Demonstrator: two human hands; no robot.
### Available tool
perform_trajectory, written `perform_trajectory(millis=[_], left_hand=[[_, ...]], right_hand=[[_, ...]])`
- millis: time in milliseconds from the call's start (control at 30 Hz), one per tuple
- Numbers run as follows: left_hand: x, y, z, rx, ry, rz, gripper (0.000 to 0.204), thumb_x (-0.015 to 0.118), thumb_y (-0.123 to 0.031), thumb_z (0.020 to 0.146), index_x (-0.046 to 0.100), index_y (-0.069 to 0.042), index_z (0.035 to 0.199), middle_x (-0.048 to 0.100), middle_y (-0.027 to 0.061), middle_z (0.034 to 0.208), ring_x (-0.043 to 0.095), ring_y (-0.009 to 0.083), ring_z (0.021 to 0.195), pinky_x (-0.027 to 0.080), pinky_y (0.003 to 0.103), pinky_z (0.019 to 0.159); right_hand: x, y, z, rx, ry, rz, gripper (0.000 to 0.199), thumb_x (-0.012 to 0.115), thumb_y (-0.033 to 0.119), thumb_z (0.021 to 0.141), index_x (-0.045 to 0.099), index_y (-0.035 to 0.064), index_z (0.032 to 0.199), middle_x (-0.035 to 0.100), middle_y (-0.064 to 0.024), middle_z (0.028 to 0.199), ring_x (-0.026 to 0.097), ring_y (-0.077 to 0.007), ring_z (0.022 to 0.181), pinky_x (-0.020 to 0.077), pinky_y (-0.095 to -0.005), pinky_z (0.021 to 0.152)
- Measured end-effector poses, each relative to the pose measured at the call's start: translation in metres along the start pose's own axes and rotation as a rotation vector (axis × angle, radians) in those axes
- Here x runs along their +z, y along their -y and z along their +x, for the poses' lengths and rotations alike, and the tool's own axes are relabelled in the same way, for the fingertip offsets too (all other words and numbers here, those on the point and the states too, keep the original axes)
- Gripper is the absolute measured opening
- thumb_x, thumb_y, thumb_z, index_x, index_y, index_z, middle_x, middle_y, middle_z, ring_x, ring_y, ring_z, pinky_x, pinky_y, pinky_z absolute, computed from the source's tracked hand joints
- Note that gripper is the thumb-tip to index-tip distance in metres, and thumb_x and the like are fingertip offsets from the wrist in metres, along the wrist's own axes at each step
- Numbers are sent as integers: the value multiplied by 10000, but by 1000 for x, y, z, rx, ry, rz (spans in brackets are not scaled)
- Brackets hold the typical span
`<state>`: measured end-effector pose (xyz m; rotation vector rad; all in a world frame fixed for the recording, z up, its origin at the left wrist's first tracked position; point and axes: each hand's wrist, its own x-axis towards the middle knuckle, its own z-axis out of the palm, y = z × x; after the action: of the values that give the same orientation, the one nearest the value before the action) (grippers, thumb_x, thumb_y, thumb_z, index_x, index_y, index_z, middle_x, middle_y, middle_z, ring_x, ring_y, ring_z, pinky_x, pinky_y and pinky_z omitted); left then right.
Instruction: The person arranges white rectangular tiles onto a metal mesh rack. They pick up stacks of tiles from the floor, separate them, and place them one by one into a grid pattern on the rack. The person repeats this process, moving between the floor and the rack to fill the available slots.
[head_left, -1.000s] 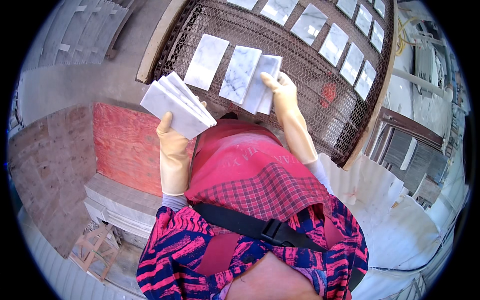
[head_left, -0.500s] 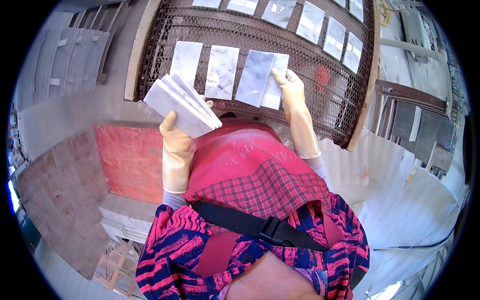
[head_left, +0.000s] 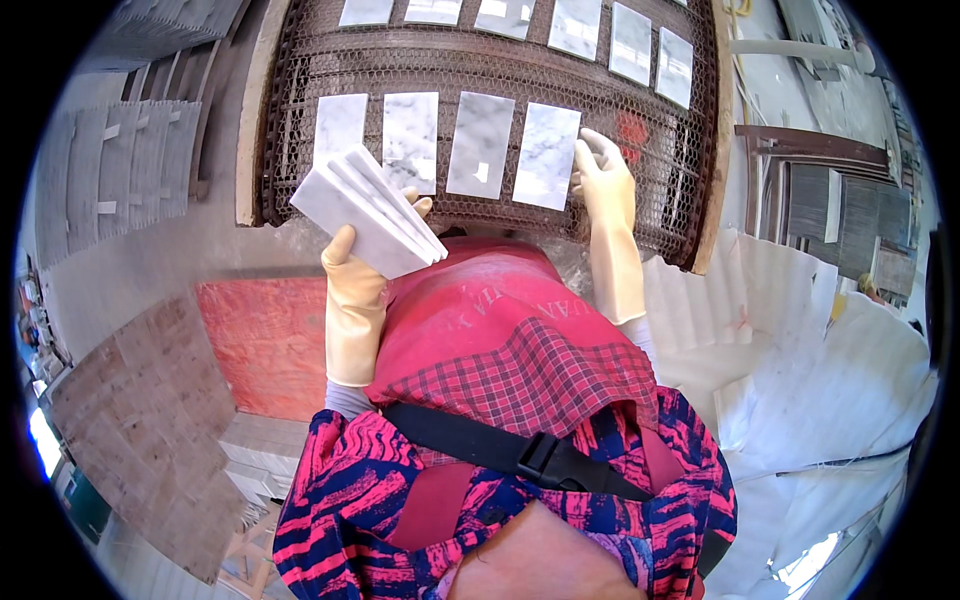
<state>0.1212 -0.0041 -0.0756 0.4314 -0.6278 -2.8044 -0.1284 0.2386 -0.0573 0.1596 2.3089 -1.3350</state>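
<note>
4 near-row tiles (head_left: pixel 481 145) lie at 12 o'clock, the left hand (head_left: pixel 353 288) clamps an unlaid tile fan (head_left: pixel 348 217), the right hand (head_left: pixel 608 188) at 1 o'clock, fingers apart.

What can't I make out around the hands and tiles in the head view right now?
- Head view: left hand, its fingers mostly hidden behind the held tiles.
- Head view: held tiles, exact count unclear because they overlap.
- Head view: near row's leftmost tile, lower end hidden by the held tiles.
- Head view: next row's leftmost tile, top cut off by the upper edge.
- Head view: right hand, contact with the adjacent tile too fine to tell.
</note>
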Motion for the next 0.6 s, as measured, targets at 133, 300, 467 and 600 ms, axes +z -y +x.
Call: perform_trajectory(millis=[133,300,467,600], left_hand=[[31,11,15,-32,18,4,1035,812,-498,837,379,27,1617,547,255,1544,490,467,1468,372,650,1243],[46,13,46,-313,110,48,919,771,-437,890,406,9,1606,582,232,1509,600,392,1361,471,538,1181],[63,30,69,-552,29,25,581,734,-242,1011,533,-29,1513,673,145,1396,681,264,1257,559,437,1071],[85,37,76,-302,-169,614,548,742,-281,1015,588,-22,1473,689,125,1386,649,233,1294,506,392,1117]], right_hand=[[-15,26,-42,-98,214,34,444,717,353,1026,696,129,1408,781,-59,1066,694,-123,868,561,-299,781],[21,62,-84,56,823,253,457,770,302,1002,675,78,1389,763,-62,1163,684,-131,970,535,-295,864],[23,42,-75,110,658,569,440,781,247,1000,655,-9,1335,752,-109,1200,731,-184,1037,592,-342,889],[19,8,-64,132,469,756,435,786,230,994,648,-31,1314,762,-122,1158,751,-202,980,609,-353,867]])
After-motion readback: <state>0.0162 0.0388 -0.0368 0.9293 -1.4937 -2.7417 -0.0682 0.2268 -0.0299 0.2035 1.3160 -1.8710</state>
